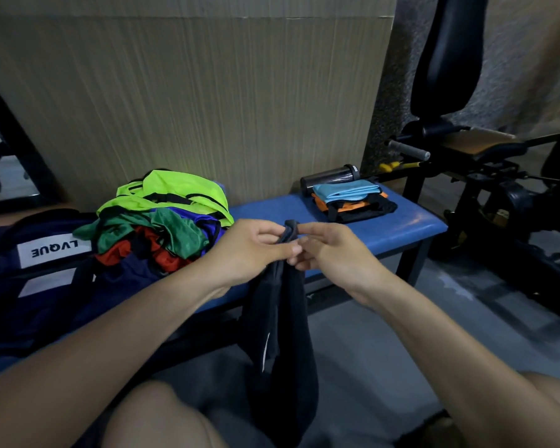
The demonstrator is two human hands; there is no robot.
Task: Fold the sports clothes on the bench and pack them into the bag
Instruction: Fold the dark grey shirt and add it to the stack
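Note:
A black garment hangs down in front of the blue bench. My left hand and my right hand both pinch its top edge, close together above the bench's front edge. A loose pile of clothes in neon yellow, green, red and blue lies on the bench to the left. A navy bag with a white label sits at the bench's far left. A folded stack of light blue, orange and black clothes rests near the bench's right end.
A dark bottle lies behind the folded stack against the ribbed wall. Black gym equipment stands to the right of the bench. Grey floor stretches below, and my bare knees show at the bottom.

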